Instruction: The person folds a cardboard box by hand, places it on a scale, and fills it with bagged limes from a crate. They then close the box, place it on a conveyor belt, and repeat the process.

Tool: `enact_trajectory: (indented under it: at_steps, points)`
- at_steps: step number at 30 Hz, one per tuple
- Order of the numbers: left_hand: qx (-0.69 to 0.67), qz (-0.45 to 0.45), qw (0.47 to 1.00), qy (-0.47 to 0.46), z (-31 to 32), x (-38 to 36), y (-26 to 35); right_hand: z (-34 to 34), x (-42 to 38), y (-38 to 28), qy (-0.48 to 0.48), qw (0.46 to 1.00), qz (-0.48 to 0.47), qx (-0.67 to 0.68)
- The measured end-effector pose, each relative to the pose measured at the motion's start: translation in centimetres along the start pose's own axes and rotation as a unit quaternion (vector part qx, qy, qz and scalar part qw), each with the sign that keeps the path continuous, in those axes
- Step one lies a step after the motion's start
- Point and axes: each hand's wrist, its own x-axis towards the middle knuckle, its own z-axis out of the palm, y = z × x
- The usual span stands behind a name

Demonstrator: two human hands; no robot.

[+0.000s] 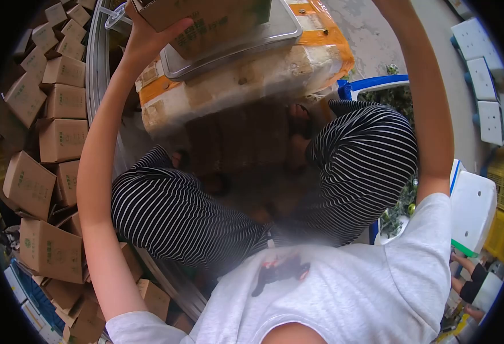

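My left hand (151,35) is at the top left, wrapped round the left side of a brown cardboard box (214,26) with green print. Its thumb lies across the box's near face; the other fingers are partly cut off by the frame edge. Under the box is a metal tray-like platform (234,54), resting on a worn white foam box (252,74) bound with orange tape. My right forearm reaches up past the top edge on the right, so the right hand itself is out of sight.
Many small cardboard boxes (63,140) are piled on the left beside a metal rail (96,63). At my right knee stands a blue-rimmed white container (372,83) with green produce. White foam boxes (481,51) and a yellow crate (501,172) are farther right. Another person's legs (464,274) show at lower right.
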Motion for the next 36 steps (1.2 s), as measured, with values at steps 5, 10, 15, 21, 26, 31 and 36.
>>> enact_trajectory:
  at_steps: [5, 10, 15, 21, 26, 31, 36]
  points:
    - [-0.001, -0.022, 1.0, -0.004, -0.3, -0.4, 0.2, -8.6, -15.0, 8.2, 0.046, 0.959, 0.208, -0.188]
    - [0.072, -0.044, 0.996, -0.033, -0.2, -1.3, -0.2, -11.4, -34.4, 17.3, -0.11, 0.772, 0.5, -0.376]
    - [0.131, -0.046, 0.99, 0.012, -0.7, -2.1, -1.0, -9.3, -37.9, 16.7, -0.157, 0.678, 0.484, -0.53]
    - [0.291, 0.013, 0.957, -0.003, -3.8, -1.9, -6.5, -10.5, -35.7, 20.6, -0.01, 0.756, 0.455, -0.471]
    - [0.416, 0.095, 0.903, -0.044, -6.0, -1.5, -9.8, -7.3, -33.6, 15.8, 0.026, 0.895, 0.201, -0.398]
    - [0.096, -0.048, 0.993, -0.048, -1.6, -0.4, -1.8, -5.3, -32.1, 16.2, -0.116, 0.942, 0.231, -0.214]
    - [0.081, -0.014, 0.997, -0.01, -1.6, -0.4, -2.1, -4.1, -29.9, 12.6, -0.19, 0.92, 0.227, -0.257]
